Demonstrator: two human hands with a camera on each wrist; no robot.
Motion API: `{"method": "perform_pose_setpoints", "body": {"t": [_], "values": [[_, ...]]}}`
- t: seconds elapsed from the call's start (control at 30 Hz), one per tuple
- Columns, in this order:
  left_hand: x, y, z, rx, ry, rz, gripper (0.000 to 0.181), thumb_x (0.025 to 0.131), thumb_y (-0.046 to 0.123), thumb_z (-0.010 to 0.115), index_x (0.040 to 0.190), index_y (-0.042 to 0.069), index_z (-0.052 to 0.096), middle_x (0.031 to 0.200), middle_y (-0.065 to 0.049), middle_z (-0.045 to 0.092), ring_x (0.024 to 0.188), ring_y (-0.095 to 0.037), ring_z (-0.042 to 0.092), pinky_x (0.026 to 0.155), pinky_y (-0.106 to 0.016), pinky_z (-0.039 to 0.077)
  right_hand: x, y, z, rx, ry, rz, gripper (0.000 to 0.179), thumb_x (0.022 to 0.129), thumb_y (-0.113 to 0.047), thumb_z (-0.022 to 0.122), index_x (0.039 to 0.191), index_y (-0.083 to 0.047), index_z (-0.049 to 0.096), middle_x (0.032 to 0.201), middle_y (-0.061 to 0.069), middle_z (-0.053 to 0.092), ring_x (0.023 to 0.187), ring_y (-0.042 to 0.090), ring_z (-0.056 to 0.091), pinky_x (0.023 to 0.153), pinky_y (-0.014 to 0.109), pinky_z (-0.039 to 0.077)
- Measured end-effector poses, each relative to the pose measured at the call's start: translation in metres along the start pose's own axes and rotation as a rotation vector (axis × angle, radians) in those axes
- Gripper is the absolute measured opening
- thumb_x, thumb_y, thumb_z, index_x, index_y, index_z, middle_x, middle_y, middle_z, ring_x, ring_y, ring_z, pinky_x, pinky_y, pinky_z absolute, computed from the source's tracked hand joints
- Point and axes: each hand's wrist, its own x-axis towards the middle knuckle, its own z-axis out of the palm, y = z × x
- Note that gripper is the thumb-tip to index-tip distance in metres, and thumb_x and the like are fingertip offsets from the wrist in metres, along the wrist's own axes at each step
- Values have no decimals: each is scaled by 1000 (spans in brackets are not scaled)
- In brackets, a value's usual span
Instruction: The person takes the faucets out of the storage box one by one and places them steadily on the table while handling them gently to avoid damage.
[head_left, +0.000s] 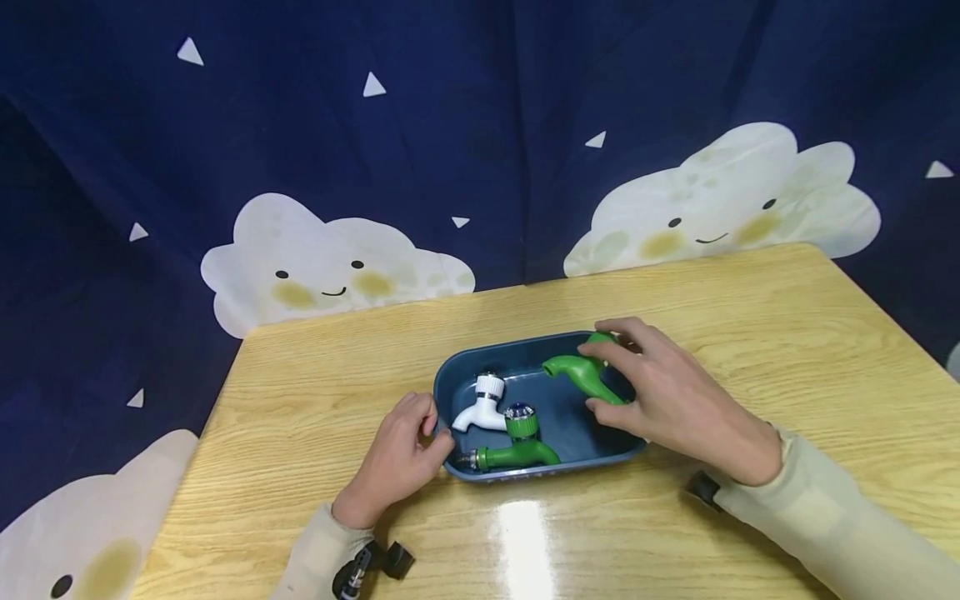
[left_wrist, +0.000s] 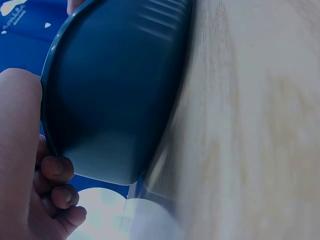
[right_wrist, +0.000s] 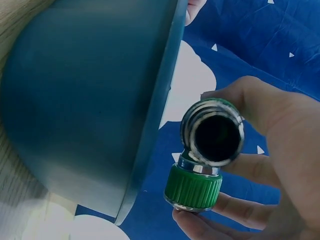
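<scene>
A dark blue plastic basin [head_left: 566, 429] stands on the table. My left hand [head_left: 401, 450] grips the basin's left end at the rim; its curled fingers show beside the wall in the left wrist view. Above the basin's right end, my right hand [head_left: 660, 396] holds a green tap [head_left: 583, 373] between thumb and fingers. The right wrist view shows this tap's threaded open end and ribbed green knob [right_wrist: 192, 186]. Inside the basin, at the left, lie a white tap [head_left: 480, 410] and a second green tap [head_left: 521, 452] with a chrome-topped knob.
The wood-grain table [head_left: 315, 400] reaches out around the basin. Behind it hangs a dark blue curtain [head_left: 487, 125] printed with white clouds and triangles. Dark wrist-camera mounts sit at both sleeves.
</scene>
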Motion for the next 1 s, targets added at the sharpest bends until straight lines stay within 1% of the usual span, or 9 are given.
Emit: {"method": "perform_pose_setpoints", "body": {"t": [0.27,0.53,1.0], "values": [[0,0,0,0,1,-1,29,76,9,65,74,18,38,72,9,33,67,-4,33,60,-16,28,0,0,-1,0,15,-12,54,78,-30,84,128,-14,70,140,16,58,116,33,62,89,53,56],[0,0,0,-3,-4,-6,29,76,8,65,74,18,38,72,9,33,67,-4,33,60,-16,27,0,0,-1,0,4,-4,54,79,-31,83,129,-14,69,141,16,58,117,33,62,91,53,56],[0,0,0,-11,-6,-1,29,77,8,65,75,18,38,72,9,32,67,-5,32,60,-16,27,0,3,0,-2,19,-8,54,78,-31,84,128,-14,69,139,16,58,115,34,63,89,53,56]]}}
